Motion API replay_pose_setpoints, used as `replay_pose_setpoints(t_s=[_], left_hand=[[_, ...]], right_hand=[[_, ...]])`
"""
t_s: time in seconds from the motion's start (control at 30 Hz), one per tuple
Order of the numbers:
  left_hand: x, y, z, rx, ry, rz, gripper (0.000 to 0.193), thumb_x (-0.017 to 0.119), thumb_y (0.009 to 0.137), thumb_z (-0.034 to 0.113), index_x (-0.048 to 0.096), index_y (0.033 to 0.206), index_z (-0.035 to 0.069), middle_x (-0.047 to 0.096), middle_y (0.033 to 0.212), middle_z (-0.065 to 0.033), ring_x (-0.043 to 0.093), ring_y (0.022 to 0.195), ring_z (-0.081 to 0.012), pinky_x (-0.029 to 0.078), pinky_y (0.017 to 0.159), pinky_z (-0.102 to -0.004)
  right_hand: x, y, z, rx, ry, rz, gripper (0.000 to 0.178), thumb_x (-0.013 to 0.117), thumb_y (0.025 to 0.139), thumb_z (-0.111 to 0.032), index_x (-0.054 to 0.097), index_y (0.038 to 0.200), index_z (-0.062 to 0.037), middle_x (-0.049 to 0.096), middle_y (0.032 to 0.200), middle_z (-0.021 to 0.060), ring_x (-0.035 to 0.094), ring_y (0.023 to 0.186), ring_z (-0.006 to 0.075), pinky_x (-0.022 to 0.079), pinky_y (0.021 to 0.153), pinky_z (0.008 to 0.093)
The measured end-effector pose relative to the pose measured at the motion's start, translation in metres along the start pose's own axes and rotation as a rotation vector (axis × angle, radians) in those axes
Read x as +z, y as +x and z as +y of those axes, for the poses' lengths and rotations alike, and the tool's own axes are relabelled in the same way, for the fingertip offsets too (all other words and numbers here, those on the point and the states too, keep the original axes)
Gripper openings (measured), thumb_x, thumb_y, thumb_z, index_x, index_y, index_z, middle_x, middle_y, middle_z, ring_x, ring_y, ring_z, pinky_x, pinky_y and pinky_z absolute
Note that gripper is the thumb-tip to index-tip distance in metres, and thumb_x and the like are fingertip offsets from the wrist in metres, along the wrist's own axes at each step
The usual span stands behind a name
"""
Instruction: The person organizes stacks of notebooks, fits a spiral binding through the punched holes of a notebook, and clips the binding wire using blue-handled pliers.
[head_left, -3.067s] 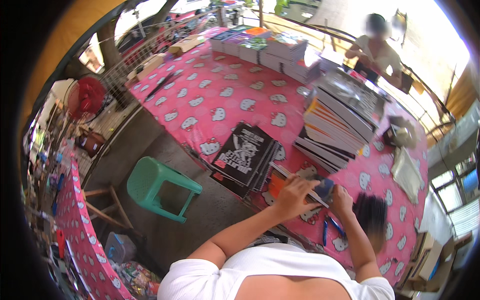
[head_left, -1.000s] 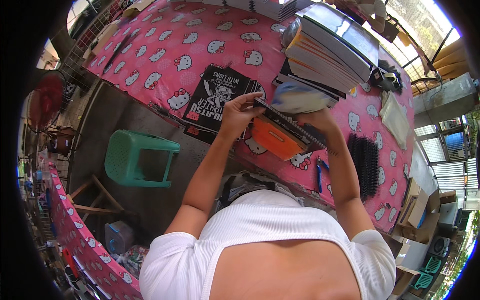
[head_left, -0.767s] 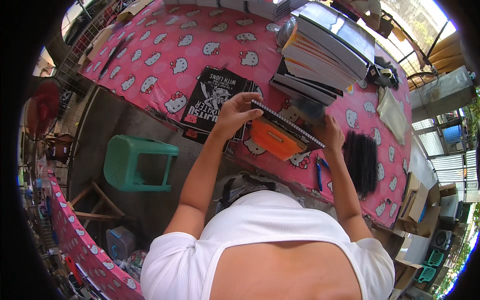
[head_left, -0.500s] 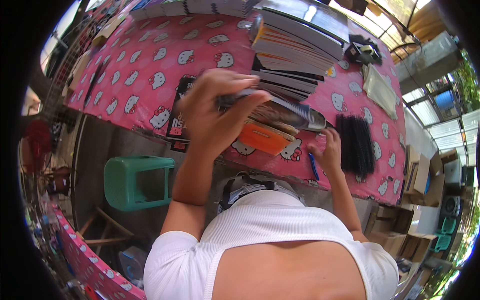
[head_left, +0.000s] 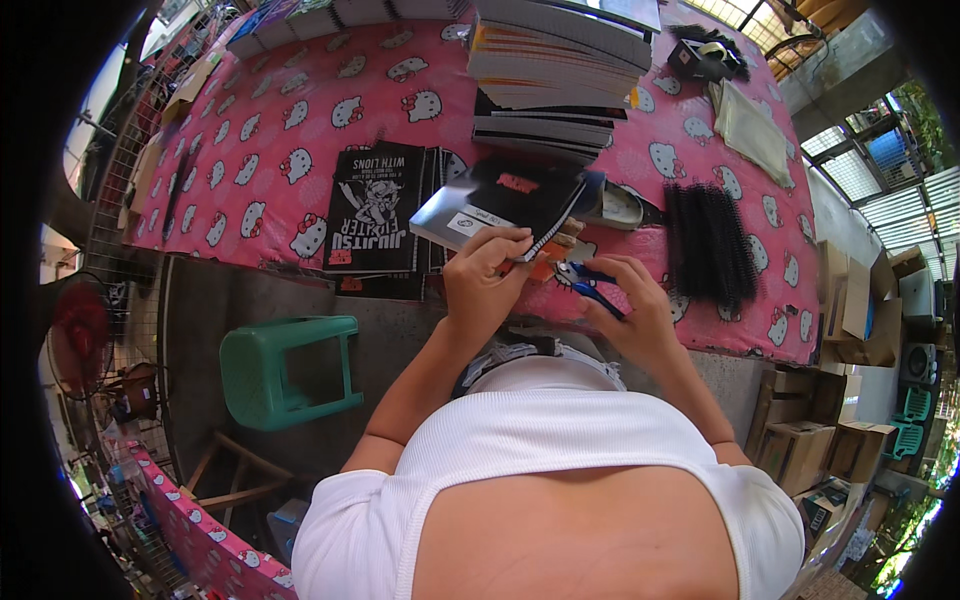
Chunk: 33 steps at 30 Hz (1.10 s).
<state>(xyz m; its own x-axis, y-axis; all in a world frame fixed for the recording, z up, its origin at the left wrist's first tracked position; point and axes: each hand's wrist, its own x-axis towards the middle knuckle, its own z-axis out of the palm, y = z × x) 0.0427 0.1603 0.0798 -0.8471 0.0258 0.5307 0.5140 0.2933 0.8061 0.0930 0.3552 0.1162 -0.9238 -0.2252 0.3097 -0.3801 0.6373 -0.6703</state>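
My left hand [head_left: 487, 275] grips a spiral-bound notebook [head_left: 520, 195] by its near edge. Its cover is black with small red lettering, and a pale grey sheet or flap shows on its left side. The wire spine runs along the right edge. Closed around blue-handled pliers [head_left: 600, 292], my right hand [head_left: 640, 305] holds their jaws close to the spine's near end. Part of an orange block [head_left: 543, 268] shows beneath the notebook. Several black notebooks with white printed covers [head_left: 372, 215] lie in a stack to the left.
A tall stack of spiral-bound books [head_left: 555, 75] stands behind the notebook. Black plastic coils [head_left: 712, 245] lie on the right of the pink patterned table [head_left: 285, 200]. Beyond them are a cream cloth or bag [head_left: 750, 135] and a black box [head_left: 700, 58]. A green stool [head_left: 270, 370] stands below the left front edge.
My right hand has picked up the blue-handled pliers from the table. My left hand, blurred before, now holds the notebook steady nearer to me. The view has shifted slightly.
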Motion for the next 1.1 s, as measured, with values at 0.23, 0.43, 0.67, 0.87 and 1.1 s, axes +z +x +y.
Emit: replay_pose_setpoints(t_s=[0.23, 0.43, 0.67, 0.87, 1.1], left_hand=[[0.003, 0.0, -0.002, 0.001, -0.012, 0.003, 0.02, 0.071, 0.066, -0.009, 0.069, 0.084, -0.001, 0.068, 0.089, -0.0118, 0.067, 0.083, -0.0197, 0.055, 0.072, -0.0269], [-0.008, 0.024, -0.006, 0.214, 0.141, 0.048, 0.015, 0.071, 0.071, -0.004, 0.059, 0.08, 0.0, 0.067, 0.092, -0.0112, 0.066, 0.081, -0.0185, 0.054, 0.07, -0.0263], [-0.109, 0.03, -0.093, -0.266, -0.283, 0.994, 0.019, 0.07, 0.082, 0.008, 0.053, 0.088, 0.002, 0.059, 0.091, -0.0055, 0.054, 0.084, -0.0138, 0.044, 0.074, -0.0272], [-0.153, -0.03, -0.154, -0.431, 0.644, 0.826, 0.027, 0.072, 0.078, 0.014, 0.057, 0.097, 0.0, 0.062, 0.099, -0.0127, 0.055, 0.089, -0.0213, 0.044, 0.08, -0.0344], [-0.086, 0.072, -0.057, -0.338, -0.232, 0.581, 0.048, 0.068, 0.08, 0.008, 0.048, 0.124, 0.002, 0.048, 0.124, -0.0095, 0.044, 0.117, -0.021, 0.03, 0.102, -0.0373]], right_hand=[[0.006, 0.011, 0.001, 0.405, 0.53, -0.247, 0.034, 0.066, 0.082, -0.017, 0.058, 0.109, 0.0015, 0.063, 0.097, 0.0145, 0.062, 0.09, 0.0221, 0.049, 0.077, 0.0323], [0.025, 0.005, 0.028, 0.647, 1.125, -0.191, 0.033, 0.061, 0.089, -0.024, 0.059, 0.109, 0.0021, 0.065, 0.095, 0.0103, 0.064, 0.084, 0.0165, 0.049, 0.071, 0.0249], [0.028, -0.036, 0.133, 0.123, -0.659, 0.09, 0.029, 0.071, 0.073, -0.015, 0.062, 0.099, -0.0049, 0.059, 0.104, 0.0143, 0.057, 0.095, 0.0305, 0.046, 0.081, 0.0373], [-0.004, 0.08, 0.055, -0.137, -0.297, 0.404, 0.022, 0.069, 0.071, -0.011, 0.064, 0.091, -0.0077, 0.058, 0.103, 0.0146, 0.054, 0.099, 0.0328, 0.042, 0.087, 0.0403], [-0.037, 0.271, 0.014, -0.343, -0.752, 0.533, 0.025, 0.066, 0.077, -0.025, 0.063, 0.097, -0.0106, 0.059, 0.101, 0.0058, 0.054, 0.095, 0.0239, 0.035, 0.085, 0.0399]])
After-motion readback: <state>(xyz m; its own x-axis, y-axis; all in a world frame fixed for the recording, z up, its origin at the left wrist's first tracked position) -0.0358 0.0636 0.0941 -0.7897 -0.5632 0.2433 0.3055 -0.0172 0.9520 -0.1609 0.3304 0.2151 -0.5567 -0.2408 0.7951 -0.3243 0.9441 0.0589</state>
